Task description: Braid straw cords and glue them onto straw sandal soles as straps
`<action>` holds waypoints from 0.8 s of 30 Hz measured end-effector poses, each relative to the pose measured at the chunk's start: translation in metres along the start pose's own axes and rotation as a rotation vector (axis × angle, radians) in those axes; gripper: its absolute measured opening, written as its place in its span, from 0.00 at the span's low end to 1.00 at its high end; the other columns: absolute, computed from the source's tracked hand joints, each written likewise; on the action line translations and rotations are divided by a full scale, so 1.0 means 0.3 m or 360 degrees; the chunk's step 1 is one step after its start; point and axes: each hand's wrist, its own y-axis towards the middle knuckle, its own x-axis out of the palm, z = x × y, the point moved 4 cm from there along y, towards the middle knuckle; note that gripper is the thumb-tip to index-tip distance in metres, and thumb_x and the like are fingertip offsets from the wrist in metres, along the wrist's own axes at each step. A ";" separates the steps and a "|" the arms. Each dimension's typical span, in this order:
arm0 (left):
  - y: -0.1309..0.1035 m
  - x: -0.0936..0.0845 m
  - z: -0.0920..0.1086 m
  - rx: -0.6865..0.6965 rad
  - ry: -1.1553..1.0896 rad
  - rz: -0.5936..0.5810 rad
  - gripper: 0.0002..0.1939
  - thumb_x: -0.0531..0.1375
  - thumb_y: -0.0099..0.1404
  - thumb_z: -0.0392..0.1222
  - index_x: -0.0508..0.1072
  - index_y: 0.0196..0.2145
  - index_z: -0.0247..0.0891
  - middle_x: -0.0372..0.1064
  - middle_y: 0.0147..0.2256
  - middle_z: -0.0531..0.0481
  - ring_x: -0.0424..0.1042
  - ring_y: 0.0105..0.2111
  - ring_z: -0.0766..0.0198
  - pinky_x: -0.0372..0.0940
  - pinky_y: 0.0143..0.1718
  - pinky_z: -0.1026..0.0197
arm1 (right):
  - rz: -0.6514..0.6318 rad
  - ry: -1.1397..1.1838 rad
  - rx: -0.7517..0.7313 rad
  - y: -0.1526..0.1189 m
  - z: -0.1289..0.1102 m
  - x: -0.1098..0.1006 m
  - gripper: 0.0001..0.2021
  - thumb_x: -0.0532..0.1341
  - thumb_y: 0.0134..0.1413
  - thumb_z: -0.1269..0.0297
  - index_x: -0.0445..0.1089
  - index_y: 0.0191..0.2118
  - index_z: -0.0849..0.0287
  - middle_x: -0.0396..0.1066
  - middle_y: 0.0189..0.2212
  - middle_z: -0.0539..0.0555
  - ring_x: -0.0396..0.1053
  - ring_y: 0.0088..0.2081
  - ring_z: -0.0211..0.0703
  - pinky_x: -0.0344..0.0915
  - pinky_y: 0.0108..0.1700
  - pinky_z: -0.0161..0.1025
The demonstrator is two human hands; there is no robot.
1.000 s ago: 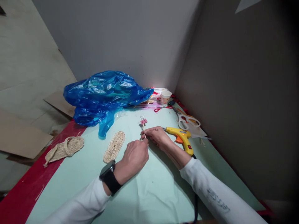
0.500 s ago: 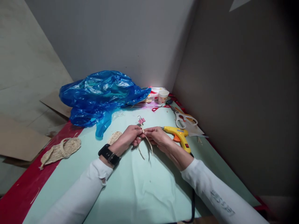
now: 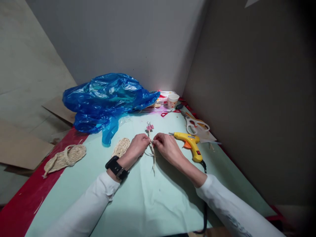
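Observation:
A pink binder clip (image 3: 150,127) lies on the pale green sheet (image 3: 158,204) and grips the far end of some straw-coloured strands (image 3: 154,162). My left hand (image 3: 138,144) is closed, thumb and finger pinching the strands just below the clip. From the other side, my right hand (image 3: 166,144) pinches at a strand, a little apart from the left fingertips. Loose ends hang toward me between both hands; how they cross is too fine to make out. Partly behind my left wrist is an oval woven straw sole (image 3: 121,147).
A yellow glue gun (image 3: 189,140) lies right of my right hand, its cord running toward me. Left is a woven straw slipper shape (image 3: 66,159). Farther back are a blue plastic bag (image 3: 108,95), a paper cup (image 3: 173,101), red scissors (image 3: 170,113) and white-handled scissors (image 3: 195,125).
My right hand has drawn slightly away from the left, opening a small gap. The loose strand ends have swung and now hang closer together; one bends in a loop.

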 end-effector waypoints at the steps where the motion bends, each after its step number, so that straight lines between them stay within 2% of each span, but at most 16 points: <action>1: 0.001 -0.003 -0.002 -0.0006 0.0036 -0.0001 0.12 0.59 0.67 0.44 0.71 0.44 0.33 0.71 0.40 0.47 0.72 0.34 0.64 0.71 0.34 0.58 | 0.0026 -0.0082 -0.0010 -0.011 -0.007 -0.008 0.09 0.57 0.53 0.72 0.76 0.34 0.60 0.75 0.27 0.55 0.67 0.30 0.43 0.54 0.35 0.37; 4: 0.003 -0.006 -0.005 -0.0042 0.0126 -0.0031 0.13 0.59 0.67 0.44 0.71 0.45 0.34 0.71 0.41 0.47 0.73 0.36 0.63 0.71 0.35 0.57 | 0.0087 -0.0288 -0.0031 -0.047 -0.026 -0.017 0.12 0.55 0.56 0.71 0.77 0.36 0.58 0.76 0.28 0.56 0.68 0.31 0.44 0.53 0.33 0.38; 9: 0.000 -0.004 -0.009 -0.0117 0.0152 -0.0093 0.14 0.58 0.68 0.45 0.71 0.47 0.34 0.71 0.43 0.46 0.73 0.37 0.61 0.71 0.37 0.55 | 0.0149 -0.0536 -0.0148 -0.097 -0.051 0.009 0.12 0.54 0.60 0.67 0.76 0.39 0.56 0.76 0.35 0.56 0.69 0.40 0.47 0.52 0.34 0.39; 13: -0.006 -0.004 -0.014 -0.0183 0.0121 -0.0160 0.15 0.58 0.68 0.45 0.70 0.48 0.34 0.71 0.44 0.45 0.73 0.39 0.60 0.71 0.39 0.53 | 0.0101 -0.0674 -0.0257 -0.108 -0.063 0.045 0.11 0.53 0.62 0.67 0.74 0.38 0.57 0.76 0.34 0.55 0.68 0.39 0.46 0.51 0.32 0.40; 16: -0.009 -0.007 -0.016 -0.0191 0.0098 -0.0192 0.15 0.58 0.68 0.45 0.70 0.48 0.34 0.71 0.44 0.45 0.73 0.38 0.61 0.71 0.38 0.54 | 0.0024 -0.0756 -0.0334 -0.114 -0.072 0.066 0.11 0.53 0.61 0.70 0.74 0.38 0.60 0.76 0.35 0.58 0.68 0.39 0.47 0.50 0.31 0.40; 20: -0.011 -0.008 -0.019 -0.0139 0.0087 -0.0205 0.13 0.57 0.68 0.46 0.71 0.45 0.33 0.71 0.38 0.48 0.72 0.32 0.65 0.70 0.32 0.59 | -0.0088 -0.0771 -0.0416 -0.133 -0.088 0.070 0.12 0.55 0.56 0.76 0.74 0.41 0.64 0.76 0.37 0.62 0.68 0.41 0.49 0.53 0.33 0.40; 22: -0.012 -0.008 -0.021 -0.0096 0.0096 -0.0195 0.12 0.57 0.69 0.46 0.71 0.42 0.33 0.70 0.34 0.50 0.70 0.27 0.68 0.68 0.27 0.63 | -0.0121 -0.0720 -0.0420 -0.132 -0.092 0.048 0.10 0.56 0.57 0.72 0.75 0.39 0.63 0.76 0.36 0.62 0.68 0.42 0.49 0.55 0.36 0.40; 24: -0.014 -0.008 -0.022 -0.0045 0.0113 -0.0180 0.11 0.57 0.69 0.45 0.71 0.38 0.33 0.68 0.29 0.53 0.66 0.23 0.71 0.65 0.23 0.66 | -0.0101 -0.0639 -0.0350 -0.110 -0.084 0.009 0.13 0.54 0.61 0.65 0.76 0.39 0.62 0.76 0.37 0.61 0.69 0.42 0.49 0.56 0.39 0.40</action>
